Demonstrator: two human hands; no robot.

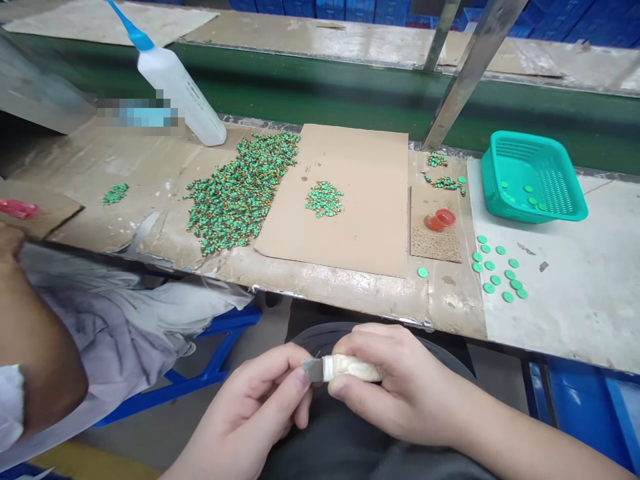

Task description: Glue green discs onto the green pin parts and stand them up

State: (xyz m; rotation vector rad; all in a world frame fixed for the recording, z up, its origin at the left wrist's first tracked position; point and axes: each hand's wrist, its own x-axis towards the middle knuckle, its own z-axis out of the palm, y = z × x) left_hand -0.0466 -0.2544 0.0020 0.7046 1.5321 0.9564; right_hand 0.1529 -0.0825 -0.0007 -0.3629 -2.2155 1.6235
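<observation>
Over my lap, in front of the bench edge, my right hand [405, 383] is closed round the pale wrapped handle of a short-bladed knife [350, 367]. Its flat grey blade points left and meets the fingertips of my left hand [260, 400]. The left thumb and forefinger are pinched together at the blade's end; what lies between them is hidden. A fine wire-like tip shows just above the blade. Beyond the hands, a small heap of green-and-gold components [324, 199] lies on a cardboard sheet [370, 233].
A large pile of such components [245, 190] lies left of the sheet, near a white squeeze bottle [183, 97]. Rightward are a red cup [440, 220], green discs [495, 280] and a green basket [535, 177]. Another person's arm [37, 340] is at left.
</observation>
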